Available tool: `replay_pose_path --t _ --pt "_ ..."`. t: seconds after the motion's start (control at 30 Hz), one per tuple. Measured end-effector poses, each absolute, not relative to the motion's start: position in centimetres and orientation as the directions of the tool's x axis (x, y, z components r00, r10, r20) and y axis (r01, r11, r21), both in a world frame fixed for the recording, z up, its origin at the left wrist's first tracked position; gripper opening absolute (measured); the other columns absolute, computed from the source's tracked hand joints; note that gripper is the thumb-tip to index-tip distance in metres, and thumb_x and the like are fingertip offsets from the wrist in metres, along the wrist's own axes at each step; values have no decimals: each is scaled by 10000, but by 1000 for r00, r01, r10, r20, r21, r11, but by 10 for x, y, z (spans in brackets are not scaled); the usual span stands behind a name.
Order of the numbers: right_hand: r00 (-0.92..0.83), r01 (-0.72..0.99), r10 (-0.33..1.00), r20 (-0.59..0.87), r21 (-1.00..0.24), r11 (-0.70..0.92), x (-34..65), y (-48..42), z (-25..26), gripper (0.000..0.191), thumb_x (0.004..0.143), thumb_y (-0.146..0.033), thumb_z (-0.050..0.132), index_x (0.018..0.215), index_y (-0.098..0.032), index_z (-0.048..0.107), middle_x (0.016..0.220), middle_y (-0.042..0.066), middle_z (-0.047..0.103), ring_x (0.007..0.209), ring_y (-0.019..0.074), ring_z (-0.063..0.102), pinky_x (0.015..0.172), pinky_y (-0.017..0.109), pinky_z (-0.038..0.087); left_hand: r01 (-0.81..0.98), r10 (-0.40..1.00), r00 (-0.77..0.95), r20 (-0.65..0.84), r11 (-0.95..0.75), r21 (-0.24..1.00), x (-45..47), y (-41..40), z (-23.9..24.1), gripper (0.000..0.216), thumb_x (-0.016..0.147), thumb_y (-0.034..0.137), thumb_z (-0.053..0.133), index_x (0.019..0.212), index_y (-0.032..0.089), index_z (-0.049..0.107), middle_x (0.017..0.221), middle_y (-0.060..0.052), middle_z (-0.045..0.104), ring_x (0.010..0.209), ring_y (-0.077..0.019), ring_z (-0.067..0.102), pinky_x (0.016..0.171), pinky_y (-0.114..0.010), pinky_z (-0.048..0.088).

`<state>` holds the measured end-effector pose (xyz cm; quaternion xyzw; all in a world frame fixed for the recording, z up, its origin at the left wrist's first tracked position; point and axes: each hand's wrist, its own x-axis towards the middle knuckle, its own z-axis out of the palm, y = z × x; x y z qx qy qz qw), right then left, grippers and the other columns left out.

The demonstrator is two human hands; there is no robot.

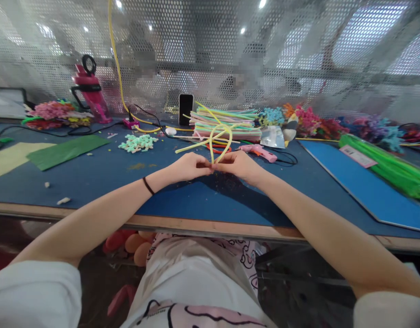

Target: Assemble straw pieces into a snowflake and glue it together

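Note:
A yellow pipe cleaner [231,136], bent into loops with long loose ends, stands up from between my fingertips over the table. My left hand [192,166] pinches the base of the loops from the left. From the right, my right hand [240,166] closes its fingertips on the same spot, the two hands nearly touching. Just behind them is a stack of pastel pipe cleaners [226,123]. A pink glue gun [259,152] lies beyond my right hand, and a red coil [219,148] shows behind the loops.
Mint and pink foam-like pieces [137,143] lie left of centre. Further left are green sheets [68,150] and a pink bottle [90,95]. A phone [186,109] stands at the back. On the right are a blue board [363,182] and a green packet [387,166].

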<state>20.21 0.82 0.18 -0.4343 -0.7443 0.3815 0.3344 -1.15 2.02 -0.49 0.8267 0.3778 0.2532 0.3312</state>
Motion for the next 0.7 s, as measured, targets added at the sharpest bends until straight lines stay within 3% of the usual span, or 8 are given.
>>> replay_pose_path --t 0.07,0.17,0.43,0.7 --pt "-443 461 875 194 -788 408 202 7 5 273 714 -402 797 832 -157 818 802 53 763 703 167 619 668 286 457 475 761 609 223 -575 666 -13 24 -8 200 798 298 730 873 128 805 783 -39 759 675 -128 620 639 -236 447" --pt "-481 486 851 212 -743 460 201 6 4 248 730 -387 767 818 -162 825 826 57 783 761 199 659 727 299 488 431 733 630 255 -604 670 -15 29 -15 237 784 338 729 851 130 821 805 -50 780 707 -148 644 666 -245 458" --pt "-486 565 859 163 -691 451 204 13 -4 323 749 -439 748 879 -155 831 808 54 785 692 179 627 670 289 460 454 679 677 284 -689 565 -16 32 -16 197 799 298 711 832 153 840 847 -65 807 780 -178 700 736 -254 484" --pt "-530 584 836 142 -654 481 208 16 -2 345 783 -457 722 876 -139 815 819 58 780 707 172 628 667 277 454 499 694 671 261 -683 534 -16 33 -17 237 815 328 702 856 141 841 822 -64 802 726 -169 689 667 -251 444"
